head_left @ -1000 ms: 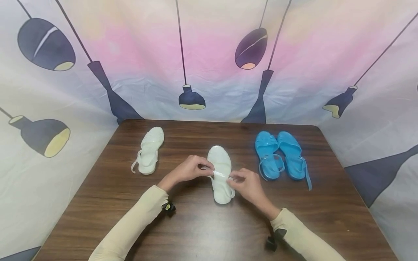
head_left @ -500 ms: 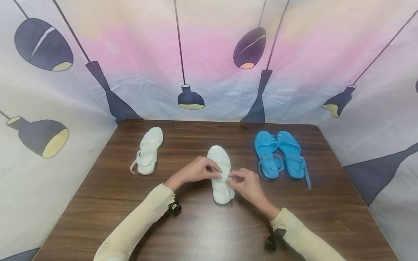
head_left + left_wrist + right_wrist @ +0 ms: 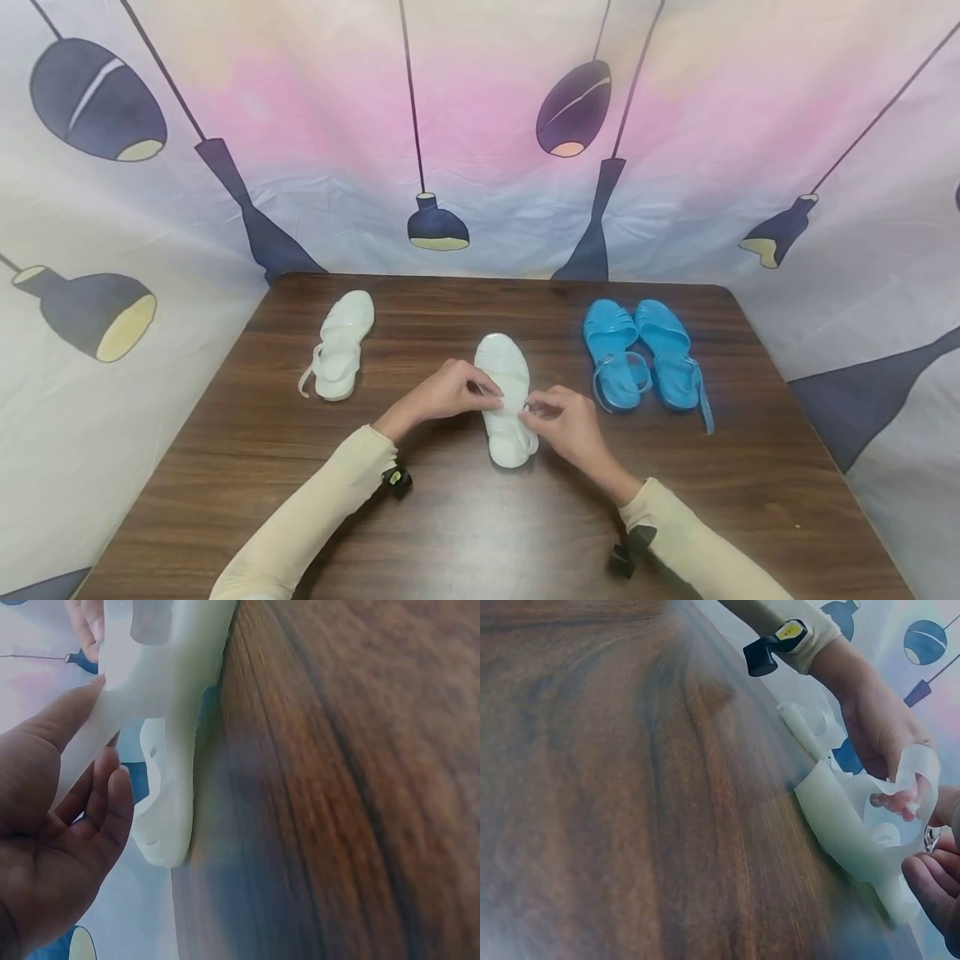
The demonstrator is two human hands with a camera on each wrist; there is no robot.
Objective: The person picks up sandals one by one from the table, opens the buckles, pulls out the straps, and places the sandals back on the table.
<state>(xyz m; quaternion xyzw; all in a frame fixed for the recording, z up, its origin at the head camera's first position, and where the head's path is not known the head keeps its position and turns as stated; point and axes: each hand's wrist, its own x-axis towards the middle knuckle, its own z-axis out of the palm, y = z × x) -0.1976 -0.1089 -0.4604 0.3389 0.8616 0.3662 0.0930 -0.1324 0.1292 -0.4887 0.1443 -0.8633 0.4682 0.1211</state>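
A white jelly sandal (image 3: 506, 360) lies at the middle of the table, its toe pointing away from me. My left hand (image 3: 446, 390) is on its left side and pinches the translucent ankle strap (image 3: 112, 705) between thumb and fingers, as the left wrist view shows. On the sandal's right side, my right hand (image 3: 566, 421) pinches the strap's other end by a small metal buckle (image 3: 931, 838). Both hands are close together above the sandal. The strap's tip is hidden behind the fingers. A matching white sandal (image 3: 348, 321) lies at the left, its strap hanging loose.
Two blue jelly sandals (image 3: 611, 321) lie side by side at the back right, one with its strap trailing outward. All of this is on a dark wooden table (image 3: 480, 550). A cloth backdrop (image 3: 487, 125) printed with lamps hangs behind the table.
My left hand has moved right over the white sandal, bringing the strap closer to the right hand, then eased back slightly. The right hand has stayed in place.
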